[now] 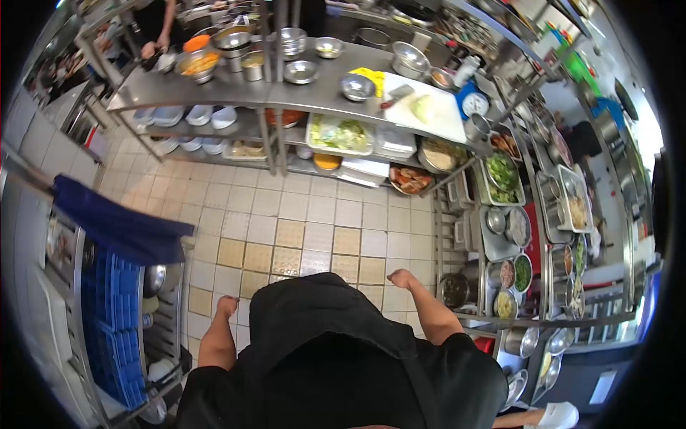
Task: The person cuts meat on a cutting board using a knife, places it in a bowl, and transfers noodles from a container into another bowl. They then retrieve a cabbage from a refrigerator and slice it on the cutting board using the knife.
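My left hand (pixel 227 307) hangs low beside my body, fingers curled in, over the tiled floor (pixel 289 234). On the other side, my right hand (pixel 402 278) is held a little forward with its fingers closed. Nothing shows in either hand, and neither touches anything. Ahead stands a steel worktable (pixel 314 91). On it lie a white cutting board (pixel 449 118), a cleaver (pixel 401 92) and a pale piece of cabbage (pixel 423 108). Beside the board are a steel bowl (pixel 357 86) and a yellow cloth (pixel 374 81).
At left, a dark blue cloth (pixel 118 220) hangs above blue crates (pixel 114 314). A rack at right carries bowls of chopped greens (pixel 523 272). A tray of lettuce (pixel 341 134) sits under the worktable. Another person's hand (pixel 163 43) is at far left; a white-gloved hand (pixel 561 415) shows bottom right.
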A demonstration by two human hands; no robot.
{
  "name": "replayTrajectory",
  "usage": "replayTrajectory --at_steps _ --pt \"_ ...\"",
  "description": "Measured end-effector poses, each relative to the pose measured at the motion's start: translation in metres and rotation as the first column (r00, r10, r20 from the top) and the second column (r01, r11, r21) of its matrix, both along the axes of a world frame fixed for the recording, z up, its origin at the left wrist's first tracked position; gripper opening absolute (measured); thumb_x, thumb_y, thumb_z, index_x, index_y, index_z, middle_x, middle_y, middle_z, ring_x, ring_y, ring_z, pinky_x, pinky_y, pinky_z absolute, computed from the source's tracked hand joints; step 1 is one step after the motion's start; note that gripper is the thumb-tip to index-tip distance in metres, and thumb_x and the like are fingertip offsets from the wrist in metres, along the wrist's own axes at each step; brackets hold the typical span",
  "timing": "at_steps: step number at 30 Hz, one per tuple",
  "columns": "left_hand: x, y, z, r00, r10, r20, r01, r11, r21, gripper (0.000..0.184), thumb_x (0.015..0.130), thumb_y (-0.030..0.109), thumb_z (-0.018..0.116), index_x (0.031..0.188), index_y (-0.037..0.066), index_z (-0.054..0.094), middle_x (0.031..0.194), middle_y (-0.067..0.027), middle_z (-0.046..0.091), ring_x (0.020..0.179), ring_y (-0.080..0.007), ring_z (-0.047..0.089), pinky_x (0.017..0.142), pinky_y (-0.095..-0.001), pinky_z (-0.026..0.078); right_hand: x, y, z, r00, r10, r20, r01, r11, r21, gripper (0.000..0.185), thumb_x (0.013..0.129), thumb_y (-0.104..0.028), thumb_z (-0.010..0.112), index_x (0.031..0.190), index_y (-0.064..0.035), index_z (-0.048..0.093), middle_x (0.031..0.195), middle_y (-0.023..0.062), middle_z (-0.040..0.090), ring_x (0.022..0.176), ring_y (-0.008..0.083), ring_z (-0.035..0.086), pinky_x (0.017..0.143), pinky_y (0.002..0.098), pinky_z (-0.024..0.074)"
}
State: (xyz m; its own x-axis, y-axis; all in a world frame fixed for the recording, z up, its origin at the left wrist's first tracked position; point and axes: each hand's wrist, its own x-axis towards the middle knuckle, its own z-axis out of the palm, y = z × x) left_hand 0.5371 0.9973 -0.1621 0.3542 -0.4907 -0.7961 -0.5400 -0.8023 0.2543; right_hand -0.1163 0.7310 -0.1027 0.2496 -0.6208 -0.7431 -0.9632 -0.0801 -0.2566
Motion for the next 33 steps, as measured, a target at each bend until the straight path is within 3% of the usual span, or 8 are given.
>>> replayTrajectory --at_steps 1,4,7,9,11,21,27,33 --pt "0.000 -0.017 -0.011 0.973 -0.213 0.094 0.208 0.976 0.060 0.023 0.083 0.022 0.062 0.100 0.006 0.068 0.093 -0.0161 0.069 0.081 -0.0311 0.066 0.078 -0.0423 0.053 0.005 -0.004 0.043 0.993 -0.118 0.032 0.117 0.993 0.017 0.051 0.087 -0.043 0.048 0.109 -0.0018 0.069 0.117 0.0225 0.064 0.114 0.0357 0.059 0.098 0.0414 0.0456" --pt "-0.019 -0.097 0.004 0.814 -0.538 0.218 0.579 0.777 -0.245 0.035 0.081 0.034 0.060 0.086 0.001 0.070 0.093 -0.0210 0.069 0.089 -0.0381 0.066 0.080 -0.0462 0.053 0.004 -0.032 0.079 0.979 -0.121 0.164 0.124 0.992 -0.004 0.041 0.086 -0.039 0.052 0.098 -0.0046 0.071 0.104 0.0210 0.068 0.102 0.0352 0.063 0.090 0.0407 0.0484" --pt "-0.057 -0.201 0.004 0.795 -0.562 0.227 0.606 0.742 -0.287 0.031 0.083 0.032 0.056 0.086 0.005 0.071 0.095 -0.0203 0.069 0.091 -0.0397 0.064 0.082 -0.0487 0.051 0.012 -0.078 0.108 0.979 -0.085 0.187 0.080 0.996 0.031 0.035 0.085 -0.035 0.054 0.096 -0.0059 0.070 0.098 0.0194 0.069 0.096 0.0342 0.064 0.086 0.0394 0.0495" --pt "-0.110 -0.291 0.072 0.777 -0.587 0.225 0.628 0.741 -0.237 0.030 0.085 0.032 0.054 0.088 0.007 0.071 0.097 -0.0190 0.068 0.093 -0.0385 0.064 0.082 -0.0475 0.051 0.015 -0.119 0.110 0.992 -0.045 0.117 0.040 0.998 0.040 0.036 0.086 -0.036 0.054 0.101 -0.0062 0.069 0.101 0.0190 0.069 0.099 0.0346 0.064 0.088 0.0392 0.0496" --pt "-0.150 -0.373 0.081 0.823 -0.534 0.194 0.561 0.710 -0.426 0.028 0.085 0.032 0.056 0.088 0.007 0.069 0.092 -0.0185 0.068 0.091 -0.0385 0.063 0.080 -0.0474 0.051 0.018 -0.157 0.093 0.974 -0.145 0.177 0.164 0.981 -0.101 0.039 0.086 -0.037 0.055 0.106 -0.0065 0.068 0.104 0.0184 0.069 0.103 0.0345 0.063 0.091 0.0389 0.0493" --pt "-0.325 -0.728 0.207 0.681 -0.679 0.275 0.556 0.236 -0.797 0.019 0.085 0.023 0.058 0.093 0.007 0.063 0.096 -0.0169 0.063 0.094 -0.0376 0.062 0.081 -0.0474 0.050 0.066 -0.281 0.136 0.839 -0.401 0.367 0.486 0.856 -0.176 0.044 0.086 -0.032 0.064 0.119 -0.0030 0.061 0.115 0.0204 0.065 0.110 0.0365 0.060 0.096 0.0404 0.0469" --pt "-0.387 -0.855 0.239 0.688 -0.614 0.386 0.638 0.259 -0.725 0.030 0.086 0.024 0.064 0.108 0.006 0.058 0.114 -0.0161 0.058 0.104 -0.0357 0.058 0.088 -0.0454 0.049 0.048 -0.397 0.183 0.739 -0.431 0.517 0.650 0.657 -0.382 0.047 0.083 -0.026 0.067 0.121 -0.0013 0.056 0.117 0.0216 0.060 0.111 0.0386 0.056 0.097 0.0429 0.0453" --pt "-0.433 -0.902 0.230 0.679 -0.567 0.466 0.728 0.435 -0.531 0.040 0.086 0.026 0.065 0.119 0.007 0.051 0.126 -0.0153 0.052 0.115 -0.0357 0.054 0.094 -0.0456 0.048 0.027 -0.564 0.200 0.802 -0.277 0.530 0.593 0.485 -0.643 0.091 0.074 -0.033 0.076 0.144 -0.0013 0.028 0.145 0.0272 0.030 0.132 0.0458 0.033 0.108 0.0490 0.0337"
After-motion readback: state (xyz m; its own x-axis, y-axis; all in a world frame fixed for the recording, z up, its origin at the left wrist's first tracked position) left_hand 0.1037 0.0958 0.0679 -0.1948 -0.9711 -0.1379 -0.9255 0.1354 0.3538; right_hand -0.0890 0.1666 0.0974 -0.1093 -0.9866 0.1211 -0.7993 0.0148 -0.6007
